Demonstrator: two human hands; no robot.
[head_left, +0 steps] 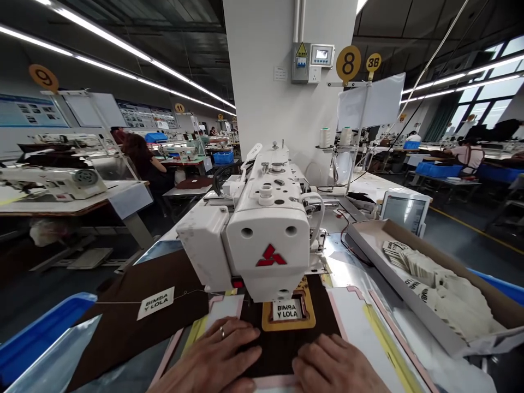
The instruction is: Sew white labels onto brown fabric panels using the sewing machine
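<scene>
Brown fabric (278,352) lies under the head of a white sewing machine (268,234). A yellow frame (289,326) rests on the fabric, and inside its opening sits a white label (286,310) reading BIMBA Y LOLA. My left hand (221,355), with a ring on one finger, lies on the fabric's left side, fingers stretched out. My right hand (327,363) presses down on the right side with bent fingers; its thumb is hidden. At the left, another brown piece (135,327) carries a label (156,302), with a thread running across it.
An open cardboard box (462,344) of stacked labels stands at the right, beside a small screen (405,212). A blue bin (45,333) is at the lower left. Thread cones (325,138) stand behind the machine. Other people sit at sewing tables farther back.
</scene>
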